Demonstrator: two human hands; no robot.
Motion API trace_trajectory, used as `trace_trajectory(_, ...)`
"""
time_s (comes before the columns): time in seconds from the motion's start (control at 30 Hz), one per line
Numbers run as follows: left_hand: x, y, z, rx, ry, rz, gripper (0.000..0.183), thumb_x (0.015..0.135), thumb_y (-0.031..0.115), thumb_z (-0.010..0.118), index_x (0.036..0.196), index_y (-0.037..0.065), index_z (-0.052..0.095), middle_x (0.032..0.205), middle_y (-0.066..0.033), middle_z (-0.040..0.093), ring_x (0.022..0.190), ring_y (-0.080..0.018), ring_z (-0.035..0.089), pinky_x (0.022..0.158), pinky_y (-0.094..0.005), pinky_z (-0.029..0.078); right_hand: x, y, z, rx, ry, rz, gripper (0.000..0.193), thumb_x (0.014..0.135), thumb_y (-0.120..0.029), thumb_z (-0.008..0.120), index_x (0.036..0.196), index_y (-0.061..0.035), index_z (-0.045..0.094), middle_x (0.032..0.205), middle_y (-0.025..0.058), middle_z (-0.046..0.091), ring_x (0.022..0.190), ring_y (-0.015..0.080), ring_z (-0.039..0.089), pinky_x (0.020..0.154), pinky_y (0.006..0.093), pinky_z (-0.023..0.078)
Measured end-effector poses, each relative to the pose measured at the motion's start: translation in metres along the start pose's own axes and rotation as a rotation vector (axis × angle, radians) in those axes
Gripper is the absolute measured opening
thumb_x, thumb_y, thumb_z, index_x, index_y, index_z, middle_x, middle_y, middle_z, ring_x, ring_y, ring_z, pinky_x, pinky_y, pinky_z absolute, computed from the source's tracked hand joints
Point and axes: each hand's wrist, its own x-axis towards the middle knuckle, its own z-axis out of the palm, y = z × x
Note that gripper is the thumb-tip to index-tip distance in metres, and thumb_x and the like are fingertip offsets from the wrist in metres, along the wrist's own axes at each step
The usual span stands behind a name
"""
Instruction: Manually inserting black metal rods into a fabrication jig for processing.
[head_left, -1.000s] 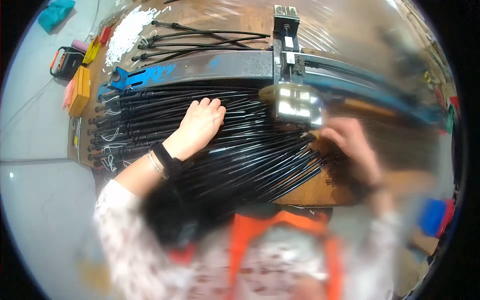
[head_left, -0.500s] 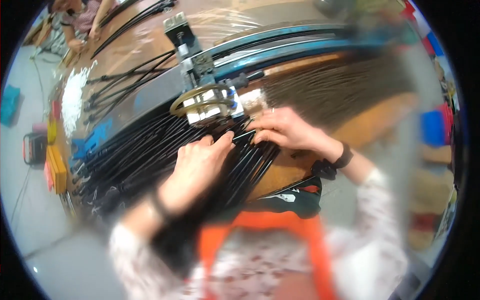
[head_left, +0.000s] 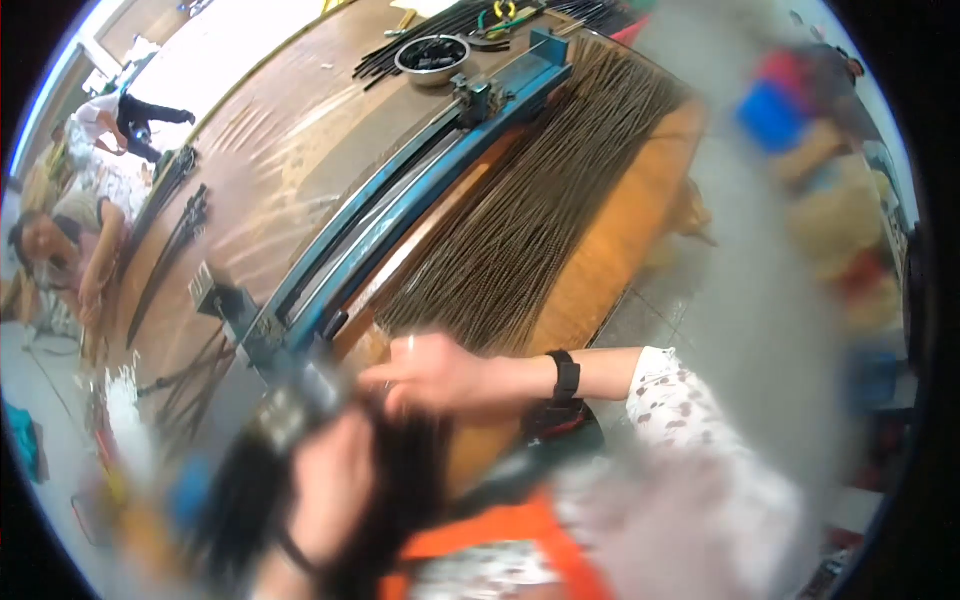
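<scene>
My right hand [head_left: 430,375] is beside the near end of a blue-railed machine, its fingers bent and drawn together. Whatever they pinch is too small and blurred to name. Close by on the left, my left hand [head_left: 335,470] is smeared by motion, so its fingers cannot be read. Both hands are by the machine's metal head [head_left: 300,395], which is also blurred. Below them lies a bundle of long black cables [head_left: 415,460].
Many thin dark wires [head_left: 500,240] lie along the blue rail [head_left: 390,215] on an orange-brown board [head_left: 610,260]. A metal bowl [head_left: 432,62] of black parts and pliers [head_left: 497,15] sit at the far end. Another person [head_left: 75,245] sits at the left; a second [head_left: 115,125] is farther back.
My view has swung to the right and up, showing the rail's far end and the bowl. Both hands now appear lower and further left; the thin rod between them no longer shows clearly.
</scene>
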Motion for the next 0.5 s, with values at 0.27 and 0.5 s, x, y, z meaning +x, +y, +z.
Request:
trace_trajectory(0.27, 0.014, 0.011, -0.008, 0.007, -0.049, -0.060, 0.011, 0.095, 0.012, 0.058, 0.091, 0.007, 0.067, 0.074, -0.0209, 0.062, 0.065, -0.0380, 0.063, 0.057, -0.0451, 0.048, -0.003, 0.006, -0.002, -0.033, 0.117, 0.025, 0.044, 0.089, -0.049, 0.065, 0.112, -0.0124, 0.072, 0.073, 0.0101, 0.061, 0.063, 0.0268, 0.059, 0.057, 0.0388, 0.048)
trace_trajectory(0.5, 0.012, -0.003, 0.005, 0.309, -0.003, 0.199, 0.009, 0.086, 0.015, 0.062, 0.093, 0.009, 0.063, 0.065, -0.0097, 0.059, 0.052, -0.0283, 0.059, 0.046, -0.0409, 0.047, 0.007, -0.002, -0.011, -0.550, -0.124, -0.419, 0.046, 0.086, -0.023, 0.061, 0.125, 0.0005, 0.058, 0.074, 0.0050, 0.057, 0.067, 0.0249, 0.060, 0.044, 0.0357, 0.047)
